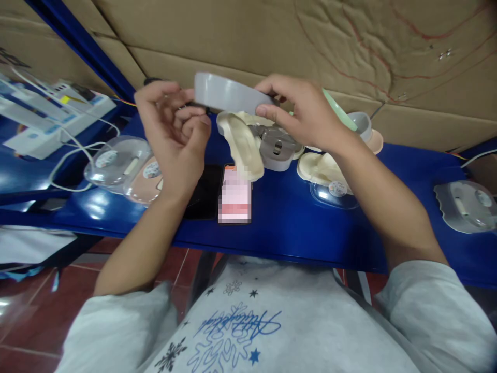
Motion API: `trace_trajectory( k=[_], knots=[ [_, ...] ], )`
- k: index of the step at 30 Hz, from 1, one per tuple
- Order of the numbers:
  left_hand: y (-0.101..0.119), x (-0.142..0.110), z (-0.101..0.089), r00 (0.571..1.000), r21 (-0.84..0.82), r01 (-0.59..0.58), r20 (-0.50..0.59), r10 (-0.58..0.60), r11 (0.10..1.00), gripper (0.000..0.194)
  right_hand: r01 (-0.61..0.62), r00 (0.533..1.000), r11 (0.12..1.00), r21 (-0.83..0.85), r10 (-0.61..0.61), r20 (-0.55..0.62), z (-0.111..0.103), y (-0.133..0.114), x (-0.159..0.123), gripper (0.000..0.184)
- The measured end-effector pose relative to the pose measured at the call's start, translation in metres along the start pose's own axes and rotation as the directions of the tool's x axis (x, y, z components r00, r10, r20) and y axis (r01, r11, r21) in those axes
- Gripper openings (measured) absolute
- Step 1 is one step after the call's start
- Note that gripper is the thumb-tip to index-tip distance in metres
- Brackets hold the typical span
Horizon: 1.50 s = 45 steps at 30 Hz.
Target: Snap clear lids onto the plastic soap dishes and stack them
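Observation:
My right hand [289,106] pinches one end of a smooth grey plastic piece [229,93], shaped like a shallow tray, raised above the table and seen from its side. At its other end is my left hand [176,122], palm towards me, with fingers curled inward and the thumb close against them. Whether those fingers touch the grey piece or hold something small, I cannot tell. Beneath lie cream plastic parts [243,145] and a grey-brown slotted part [277,150]. More cream pieces [318,166] rest under my right forearm, beside a clear lid [330,194] with a round sticker.
A lit phone [235,202] and a dark flat device [204,194] lie near the front of the blue table [287,223]. Clear-lidded boxes [116,163] stand at left, another box [466,204] at right. White power strips [58,124] trail cables. Cardboard [233,46] backs the table.

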<state>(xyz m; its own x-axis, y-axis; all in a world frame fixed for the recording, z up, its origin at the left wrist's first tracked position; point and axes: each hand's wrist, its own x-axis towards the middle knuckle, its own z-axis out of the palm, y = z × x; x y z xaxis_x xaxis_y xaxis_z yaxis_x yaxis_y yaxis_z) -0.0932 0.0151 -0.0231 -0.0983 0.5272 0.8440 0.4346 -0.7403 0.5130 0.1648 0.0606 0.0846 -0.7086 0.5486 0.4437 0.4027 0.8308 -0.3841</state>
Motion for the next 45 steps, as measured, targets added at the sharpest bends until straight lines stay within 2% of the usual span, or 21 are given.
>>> trace_trajectory(
  k=[3,7,10,13,16,19,21,24,27,31,34,38,40,42,45],
  knots=[
    [0.018,-0.012,0.012,0.992,0.097,0.121,0.017,-0.123,0.988,0.041,-0.078,0.997,0.974,-0.214,0.074,-0.024,0.018,0.001,0.007,0.033],
    [0.038,-0.020,0.023,0.962,0.223,0.118,0.215,-0.167,0.968,0.024,-0.140,0.989,0.898,-0.416,0.147,-0.016,0.036,0.008,0.014,0.038],
    [0.034,-0.015,0.015,0.905,0.379,0.114,0.341,-0.253,0.918,0.021,-0.192,0.977,0.858,-0.476,0.211,-0.015,0.032,0.017,0.019,0.037],
    [0.022,-0.009,0.001,0.877,0.495,0.147,0.336,-0.345,0.856,0.020,-0.202,0.975,0.853,-0.481,0.224,-0.013,0.026,0.022,0.018,0.040],
    [0.016,-0.006,-0.011,0.841,0.586,0.115,0.373,-0.392,0.802,0.024,-0.200,0.975,0.867,-0.457,0.222,-0.008,0.026,0.021,0.013,0.044],
    [0.017,-0.003,-0.020,0.762,0.671,0.056,0.451,-0.466,0.740,0.030,-0.202,0.976,0.879,-0.433,0.217,-0.015,0.026,0.012,0.002,0.045],
    [0.021,-0.002,-0.022,0.704,0.682,0.046,0.496,-0.508,0.730,0.031,-0.172,0.983,0.893,-0.416,0.185,-0.008,0.021,0.005,-0.009,0.045],
    [0.026,-0.002,-0.020,0.657,0.677,0.054,0.530,-0.537,0.734,0.034,-0.103,0.991,0.919,-0.380,0.126,0.036,0.006,-0.006,-0.033,0.043],
    [0.029,-0.005,-0.013,0.658,0.716,0.012,0.520,-0.545,0.698,0.027,-0.060,0.994,0.940,-0.337,0.087,0.065,-0.014,-0.010,-0.064,0.041],
    [0.026,-0.010,-0.008,0.679,0.742,-0.036,0.510,-0.528,0.670,0.019,-0.087,0.996,0.947,-0.311,0.091,0.000,-0.038,-0.008,-0.112,0.038],
    [0.021,-0.011,-0.004,0.714,0.678,-0.013,0.521,-0.467,0.735,0.021,-0.147,0.989,0.937,-0.316,0.128,-0.079,-0.045,-0.003,-0.146,0.032],
    [0.018,-0.017,0.009,0.776,0.599,0.008,0.501,-0.383,0.800,0.028,-0.202,0.971,0.936,-0.289,0.153,-0.182,-0.043,0.005,-0.177,0.026],
    [0.018,-0.021,0.017,0.770,0.558,-0.005,0.531,-0.353,0.830,0.032,-0.207,0.970,0.937,-0.280,0.159,-0.184,-0.041,0.007,-0.184,0.026],
    [0.018,-0.024,0.022,0.744,0.513,-0.017,0.580,-0.331,0.858,0.036,-0.202,0.972,0.938,-0.283,0.158,-0.172,-0.042,0.006,-0.186,0.027],
    [0.020,-0.022,0.023,0.727,0.476,-0.012,0.608,-0.319,0.879,0.040,-0.195,0.970,0.936,-0.292,0.141,-0.198,-0.045,0.003,-0.188,0.033]
  ],
)
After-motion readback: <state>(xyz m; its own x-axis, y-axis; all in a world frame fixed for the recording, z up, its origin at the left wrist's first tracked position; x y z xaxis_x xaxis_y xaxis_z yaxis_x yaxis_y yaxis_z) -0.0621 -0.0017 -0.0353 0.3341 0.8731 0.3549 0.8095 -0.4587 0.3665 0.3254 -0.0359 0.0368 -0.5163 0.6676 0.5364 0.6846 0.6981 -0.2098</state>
